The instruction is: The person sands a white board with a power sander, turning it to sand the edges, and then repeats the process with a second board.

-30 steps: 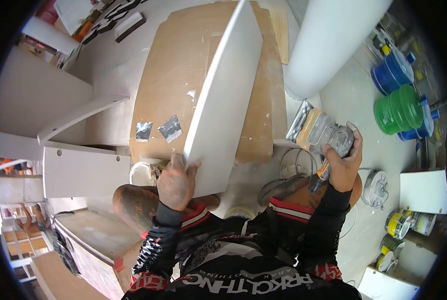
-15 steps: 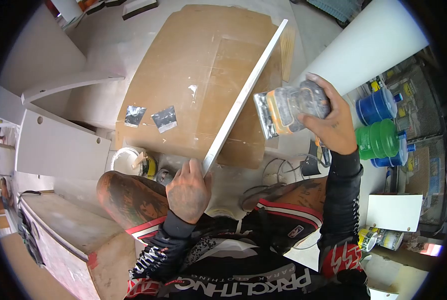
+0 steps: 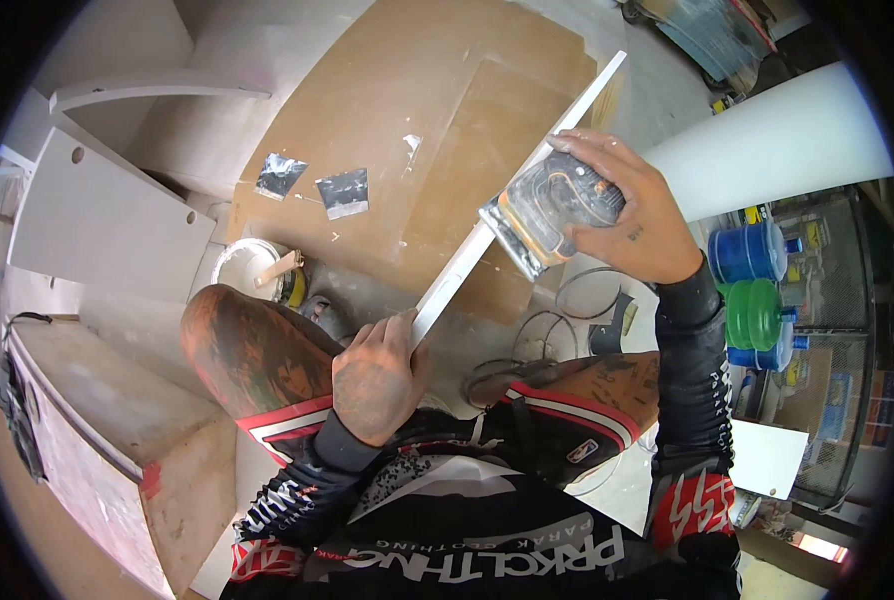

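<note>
A long narrow white board runs on a slant over the brown cardboard. Around its near end are the closed fingers of my left hand, with the thumb hidden. My right hand grips a dusty grey and orange power sander. The sander's flat pad is at the board's right side, about midway along; whether they touch I cannot tell. Two dark sandpaper pieces, one left of the other, lie on the cardboard.
A white bucket with a putty tool stands beyond my left knee. Cables coil on the floor between my legs. Blue and green water jugs and a white cylinder are at the right. Curved white panels stand at the left.
My right hand has brought the sander left to the board, covering part of it. My left hand still holds the near end. The whole view has shifted a little.
</note>
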`<act>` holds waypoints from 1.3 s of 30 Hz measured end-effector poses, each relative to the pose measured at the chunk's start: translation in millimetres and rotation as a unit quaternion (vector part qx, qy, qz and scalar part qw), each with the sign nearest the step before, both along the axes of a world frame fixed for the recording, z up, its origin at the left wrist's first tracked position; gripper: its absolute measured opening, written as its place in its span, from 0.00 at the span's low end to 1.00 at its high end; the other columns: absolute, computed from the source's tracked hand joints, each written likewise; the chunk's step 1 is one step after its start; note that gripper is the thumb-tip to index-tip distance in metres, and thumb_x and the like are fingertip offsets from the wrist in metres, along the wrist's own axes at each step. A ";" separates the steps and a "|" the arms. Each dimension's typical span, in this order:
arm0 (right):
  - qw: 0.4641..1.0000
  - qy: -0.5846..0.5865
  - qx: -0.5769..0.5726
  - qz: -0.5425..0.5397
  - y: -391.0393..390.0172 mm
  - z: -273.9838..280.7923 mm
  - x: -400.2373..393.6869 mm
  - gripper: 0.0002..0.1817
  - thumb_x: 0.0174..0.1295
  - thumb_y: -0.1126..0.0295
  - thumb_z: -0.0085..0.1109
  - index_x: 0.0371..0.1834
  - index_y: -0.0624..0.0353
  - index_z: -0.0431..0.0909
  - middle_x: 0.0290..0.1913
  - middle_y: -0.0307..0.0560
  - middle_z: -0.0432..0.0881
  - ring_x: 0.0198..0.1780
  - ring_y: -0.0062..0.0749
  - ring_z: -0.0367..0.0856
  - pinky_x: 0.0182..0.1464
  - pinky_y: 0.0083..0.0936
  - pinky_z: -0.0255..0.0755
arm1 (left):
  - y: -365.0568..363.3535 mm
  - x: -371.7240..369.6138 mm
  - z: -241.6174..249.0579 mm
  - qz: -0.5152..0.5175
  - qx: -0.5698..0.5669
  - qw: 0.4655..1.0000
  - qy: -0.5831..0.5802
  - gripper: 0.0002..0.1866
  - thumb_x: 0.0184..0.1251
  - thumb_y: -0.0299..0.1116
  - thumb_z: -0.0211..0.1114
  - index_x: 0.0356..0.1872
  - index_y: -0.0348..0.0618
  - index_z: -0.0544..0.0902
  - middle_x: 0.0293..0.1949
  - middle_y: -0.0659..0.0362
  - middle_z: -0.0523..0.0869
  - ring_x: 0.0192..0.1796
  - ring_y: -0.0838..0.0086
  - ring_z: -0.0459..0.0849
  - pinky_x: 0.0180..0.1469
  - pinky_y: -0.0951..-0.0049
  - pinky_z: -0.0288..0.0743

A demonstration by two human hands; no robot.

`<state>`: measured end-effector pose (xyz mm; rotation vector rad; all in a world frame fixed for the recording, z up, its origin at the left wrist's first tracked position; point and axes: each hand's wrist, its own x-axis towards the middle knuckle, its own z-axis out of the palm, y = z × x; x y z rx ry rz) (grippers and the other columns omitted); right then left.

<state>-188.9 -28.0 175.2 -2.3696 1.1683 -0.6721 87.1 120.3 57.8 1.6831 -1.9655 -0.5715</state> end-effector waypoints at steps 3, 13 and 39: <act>0.999 -0.001 -0.007 0.033 -5.2 2.1 3.5 0.41 0.44 0.75 0.69 0.71 0.56 0.77 0.66 0.57 0.77 0.65 0.48 0.79 0.70 0.33 0.71 | 12.8 5.4 -8.5 0.016 -0.005 0.998 0.058 0.17 0.65 0.31 0.71 0.53 0.37 0.83 0.40 0.46 0.89 0.42 0.51 0.89 0.45 0.56 0.84; 0.995 0.034 0.042 0.084 11.8 8.5 39.6 0.42 0.45 0.76 0.68 0.72 0.57 0.75 0.69 0.59 0.74 0.68 0.51 0.76 0.71 0.36 0.69 | 27.7 4.7 -52.7 0.068 -0.023 0.952 0.297 0.18 0.66 0.22 0.72 0.56 0.32 0.84 0.53 0.42 0.90 0.54 0.64 0.92 0.56 0.67 0.84; 0.988 0.113 0.036 0.099 32.7 20.5 79.2 0.44 0.47 0.72 0.69 0.75 0.56 0.73 0.71 0.61 0.71 0.69 0.56 0.76 0.72 0.40 0.67 | 27.2 8.9 -61.9 0.033 -0.027 0.954 0.296 0.22 0.65 0.23 0.73 0.61 0.32 0.83 0.56 0.43 0.89 0.57 0.59 0.91 0.58 0.66 0.84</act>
